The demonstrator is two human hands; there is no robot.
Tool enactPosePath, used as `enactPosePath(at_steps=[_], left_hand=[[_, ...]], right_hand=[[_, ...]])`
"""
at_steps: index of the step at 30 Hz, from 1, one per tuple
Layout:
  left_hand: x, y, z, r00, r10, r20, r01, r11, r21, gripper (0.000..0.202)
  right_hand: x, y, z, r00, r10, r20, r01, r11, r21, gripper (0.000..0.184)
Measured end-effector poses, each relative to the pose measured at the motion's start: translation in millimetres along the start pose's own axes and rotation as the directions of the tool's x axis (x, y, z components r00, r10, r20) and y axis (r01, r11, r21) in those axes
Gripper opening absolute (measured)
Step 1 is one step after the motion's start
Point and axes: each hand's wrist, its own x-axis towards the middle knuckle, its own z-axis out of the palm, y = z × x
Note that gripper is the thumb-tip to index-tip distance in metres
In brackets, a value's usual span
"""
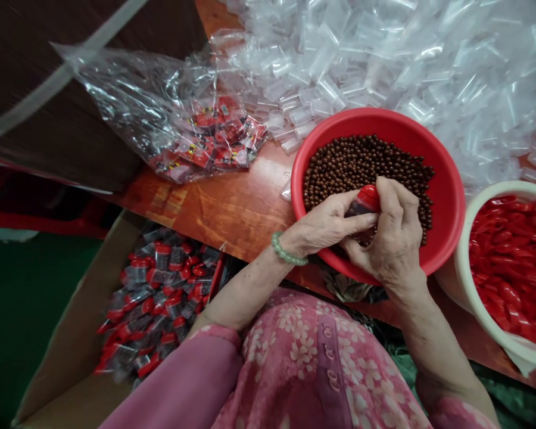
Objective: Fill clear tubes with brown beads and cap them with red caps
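Both my hands meet over the near side of a red bowl (446, 196) full of small brown beads (361, 164). My left hand (326, 226) pinches a small clear vial filled with beads. My right hand (395, 238) is closed on the vial's red cap (370, 198), pressing on top of it. A green bead bracelet (286, 253) circles my left wrist.
A white bowl (467, 262) of red caps stands at the right. A heap of empty clear vials (384, 53) covers the far table. A plastic bag of red labels (214, 140) lies at left. A cardboard box (67, 345) of filled capped vials sits below the table edge.
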Motion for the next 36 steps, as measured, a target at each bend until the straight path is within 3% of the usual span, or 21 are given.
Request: enactPosePath(at_steps=[7,11,16,19,23,29,36], left_hand=[[0.5,-2.6,-2.2,0.995,-0.101,0.015,0.101,0.995,0.008,0.040],[2.5,-4.6,-4.5,0.991,-0.132,0.031,0.131,0.991,0.012,0.047],[5.2,-2.9,-3.3,0.981,-0.194,0.017,0.194,0.980,-0.038,0.036],[7.1,-3.6,-3.4,0.975,-0.222,0.005,0.222,0.975,-0.013,0.032],[9.5,-5.0,-4.6,0.972,-0.229,-0.046,0.229,0.973,0.006,0.036],[12.5,-6.2,-4.6,0.978,-0.177,-0.111,0.176,0.984,-0.023,0.037],[16.3,-9.0,-5.4,0.969,-0.189,-0.160,0.192,0.981,0.003,0.036]], right_hand=[[-2.2,2.0,1.3,0.999,-0.022,-0.024,0.018,0.988,-0.154,0.073],[-2.7,5.5,3.1,0.998,0.034,0.045,-0.028,0.989,-0.145,0.065],[-3.8,10.3,5.4,0.995,0.058,0.083,-0.050,0.993,-0.103,0.062],[-3.9,12.4,8.4,0.997,0.031,0.078,-0.017,0.984,-0.175,0.058],[-3.4,11.7,11.3,0.993,0.052,0.102,-0.027,0.973,-0.229,0.057],[-2.3,8.2,15.5,0.990,0.082,0.112,-0.063,0.984,-0.166,0.068],[0.4,8.5,15.0,0.988,0.083,0.132,-0.064,0.988,-0.141,0.072]])
